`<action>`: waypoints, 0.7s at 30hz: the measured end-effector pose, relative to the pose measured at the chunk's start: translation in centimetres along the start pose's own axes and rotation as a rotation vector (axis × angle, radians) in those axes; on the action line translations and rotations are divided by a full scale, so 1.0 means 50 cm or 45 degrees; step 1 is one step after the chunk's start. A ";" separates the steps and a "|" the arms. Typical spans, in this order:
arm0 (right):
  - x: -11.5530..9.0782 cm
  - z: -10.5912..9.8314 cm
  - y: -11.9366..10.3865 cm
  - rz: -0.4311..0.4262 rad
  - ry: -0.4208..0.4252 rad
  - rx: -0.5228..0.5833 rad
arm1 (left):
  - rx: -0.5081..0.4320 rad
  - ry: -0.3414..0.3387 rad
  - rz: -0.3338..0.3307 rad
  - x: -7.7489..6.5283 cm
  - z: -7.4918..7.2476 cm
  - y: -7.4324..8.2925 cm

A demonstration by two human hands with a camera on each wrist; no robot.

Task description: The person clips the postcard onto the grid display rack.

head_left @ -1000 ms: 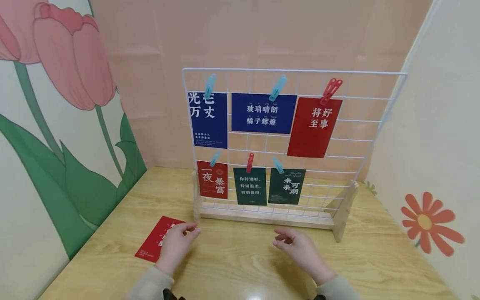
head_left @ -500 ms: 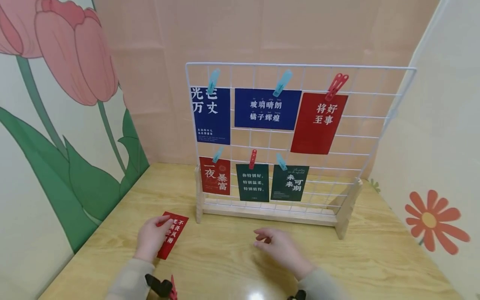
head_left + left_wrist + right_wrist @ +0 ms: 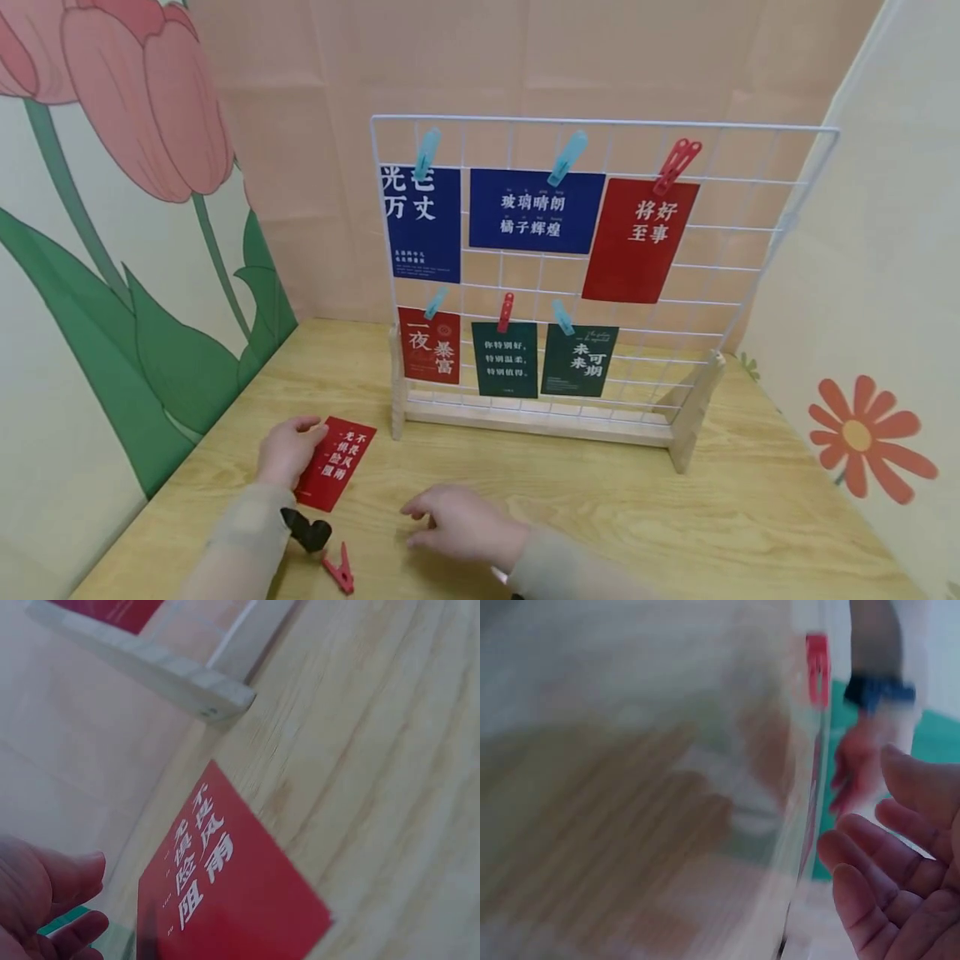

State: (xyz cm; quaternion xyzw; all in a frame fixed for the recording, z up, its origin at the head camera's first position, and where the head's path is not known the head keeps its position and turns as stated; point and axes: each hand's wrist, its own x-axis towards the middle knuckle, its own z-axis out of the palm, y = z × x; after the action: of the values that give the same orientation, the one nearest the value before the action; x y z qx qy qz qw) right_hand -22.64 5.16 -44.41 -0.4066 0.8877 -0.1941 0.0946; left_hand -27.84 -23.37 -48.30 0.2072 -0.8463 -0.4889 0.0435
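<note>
A red card with white characters (image 3: 341, 458) lies on the table left of the rack. Beside its left edge is my left hand (image 3: 288, 452), with loosely bent fingers; in the left wrist view a gap shows between the thumb (image 3: 79, 877) and the card (image 3: 225, 900). My right hand (image 3: 468, 525) hovers over the table, right of the card, holding nothing; its fingers look relaxed in the right wrist view (image 3: 900, 862). Nearer to me lies a red clothespin (image 3: 341, 573), between the two forearms.
A white wire grid rack (image 3: 738, 225) on a wooden base (image 3: 540, 423) stands at the back. Blue, red and green cards hang on it in two rows, such as a blue card (image 3: 536, 237), under clothespins. Painted walls flank the table (image 3: 585, 500).
My left hand has moved left, from over the red card to its left edge. The card has turned slightly and shifted right. My right hand has moved left and nearer. The red clothespin has come into view.
</note>
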 end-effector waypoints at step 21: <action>0.085 0.075 -0.081 -0.573 -0.449 -0.426 | 0.082 -0.143 -0.162 0.060 -0.007 0.005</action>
State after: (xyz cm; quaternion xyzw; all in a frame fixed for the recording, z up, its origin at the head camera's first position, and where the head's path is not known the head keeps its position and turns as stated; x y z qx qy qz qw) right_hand -21.42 -1.47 -46.14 -0.6298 0.7651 0.0117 0.1334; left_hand -30.55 -24.74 -48.29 0.2339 -0.8478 -0.4742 -0.0416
